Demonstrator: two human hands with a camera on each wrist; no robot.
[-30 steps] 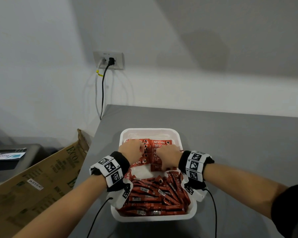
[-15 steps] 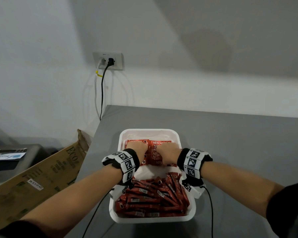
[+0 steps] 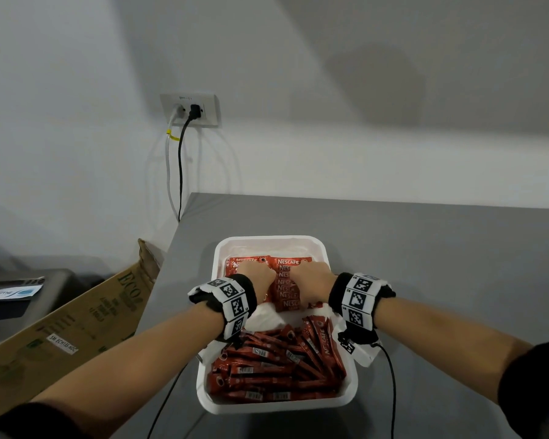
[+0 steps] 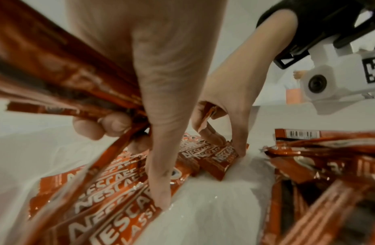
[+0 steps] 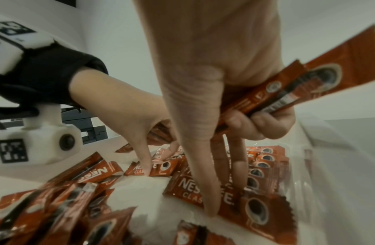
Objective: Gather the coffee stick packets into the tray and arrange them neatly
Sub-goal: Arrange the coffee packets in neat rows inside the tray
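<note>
A white tray (image 3: 351,380) on the grey table holds red coffee stick packets. In its far half lies a neat row of packets (image 3: 287,274); a loose heap of packets (image 3: 276,365) fills the near half. My left hand (image 3: 256,275) and right hand (image 3: 309,282) are side by side over the neat row. The left hand (image 4: 161,132) grips several packets (image 4: 56,71) in its curled fingers while its thumb presses on the row's near edge. The right hand (image 5: 214,140) likewise clasps a few packets (image 5: 298,87), with thumb and straight fingers pressing on the row (image 5: 235,195).
An open cardboard box (image 3: 70,324) stands left of the table. A wall socket (image 3: 191,109) with two cables is behind the table's left corner. A dark device (image 3: 16,296) sits at far left. Thin cables (image 3: 392,391) trail from my wrist cameras.
Both hands slid a little farther toward the tray's far end, and the neat row moved with them. The left forearm turned so its wristband faces more sideways.
</note>
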